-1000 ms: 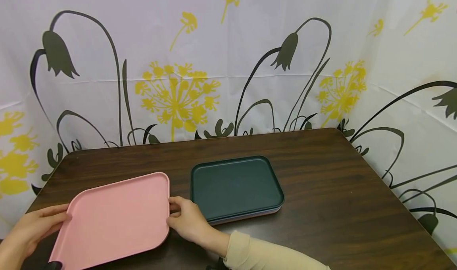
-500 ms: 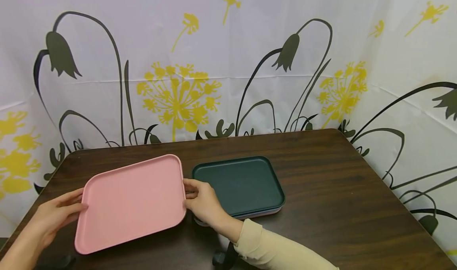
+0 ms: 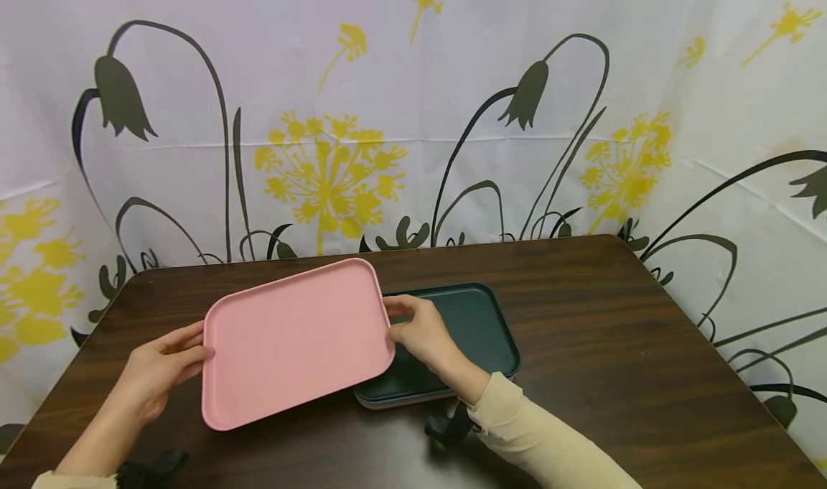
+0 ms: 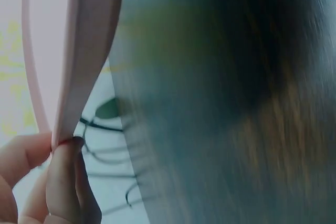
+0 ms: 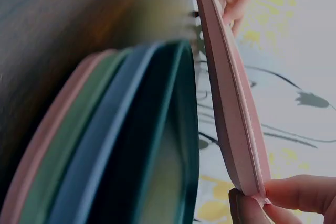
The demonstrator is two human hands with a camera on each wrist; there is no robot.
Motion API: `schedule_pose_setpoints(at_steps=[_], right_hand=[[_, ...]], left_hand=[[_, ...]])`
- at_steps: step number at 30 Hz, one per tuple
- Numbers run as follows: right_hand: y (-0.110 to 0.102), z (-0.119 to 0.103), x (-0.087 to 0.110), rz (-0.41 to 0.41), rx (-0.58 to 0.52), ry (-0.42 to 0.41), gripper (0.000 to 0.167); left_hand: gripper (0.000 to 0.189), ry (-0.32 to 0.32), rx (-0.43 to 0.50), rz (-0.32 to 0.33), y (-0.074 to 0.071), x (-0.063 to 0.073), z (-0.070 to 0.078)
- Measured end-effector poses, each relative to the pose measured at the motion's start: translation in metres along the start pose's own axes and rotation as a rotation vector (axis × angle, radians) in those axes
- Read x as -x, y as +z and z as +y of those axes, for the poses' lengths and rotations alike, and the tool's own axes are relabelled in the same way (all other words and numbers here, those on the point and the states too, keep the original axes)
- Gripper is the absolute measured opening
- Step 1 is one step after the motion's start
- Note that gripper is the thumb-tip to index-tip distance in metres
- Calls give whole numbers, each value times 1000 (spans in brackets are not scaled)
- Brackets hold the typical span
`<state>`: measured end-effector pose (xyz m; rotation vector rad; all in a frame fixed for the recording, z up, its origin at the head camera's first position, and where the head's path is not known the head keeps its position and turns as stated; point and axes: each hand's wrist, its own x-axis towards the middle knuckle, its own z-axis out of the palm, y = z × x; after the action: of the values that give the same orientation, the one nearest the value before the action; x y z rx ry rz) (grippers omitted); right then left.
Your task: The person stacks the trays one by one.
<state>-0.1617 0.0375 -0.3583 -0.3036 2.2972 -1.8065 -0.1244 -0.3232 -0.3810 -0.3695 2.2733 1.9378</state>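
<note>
Between both hands a pink tray (image 3: 293,342) is held up off the table, tilted with its right end higher in the head view. My left hand (image 3: 158,370) pinches its left edge, thumb on the rim and fingers beneath. The right hand (image 3: 426,334) pinches the opposite edge the same way. Under and behind that right hand lies a stack of trays topped by a dark green tray (image 3: 474,331). In the right wrist view the stack shows a blue tray (image 5: 105,135), a light green tray (image 5: 68,140) and a pink tray (image 5: 42,150) below the dark one.
The dark wooden table (image 3: 581,374) carries the stack near its middle. A white cloth (image 3: 452,58) with printed flowers hangs behind the table and along its right side. Black straps (image 3: 449,428) hang at the wrists.
Both hands have carried the pink tray rightward and up in the head view. Its right end now overlaps the left part of the stack, which has stayed put.
</note>
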Motion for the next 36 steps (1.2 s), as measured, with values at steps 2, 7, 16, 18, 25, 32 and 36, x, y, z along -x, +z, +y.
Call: schedule_pose_setpoints(at_steps=[2, 7, 16, 18, 25, 32, 36], right_hand=[[-7, 1, 0, 16, 24, 4, 52], [-21, 2, 0, 80, 90, 19, 50], [-44, 10, 2, 141, 143, 58, 45], [-49, 12, 2, 152, 152, 72, 45], [-68, 20, 4, 176, 191, 85, 41], [-86, 22, 7, 188, 228, 92, 40], [-95, 24, 10, 187, 251, 91, 41]], left_hand=[[44, -17, 0, 9, 8, 0, 2], [69, -56, 11, 17, 28, -1, 8], [67, -51, 46, -15, 58, -5, 17], [66, -50, 36, -19, 64, -6, 20], [61, -51, 9, -26, 86, -9, 30], [60, -46, 29, -42, 104, -10, 36], [58, -35, 25, -47, 113, -11, 40]])
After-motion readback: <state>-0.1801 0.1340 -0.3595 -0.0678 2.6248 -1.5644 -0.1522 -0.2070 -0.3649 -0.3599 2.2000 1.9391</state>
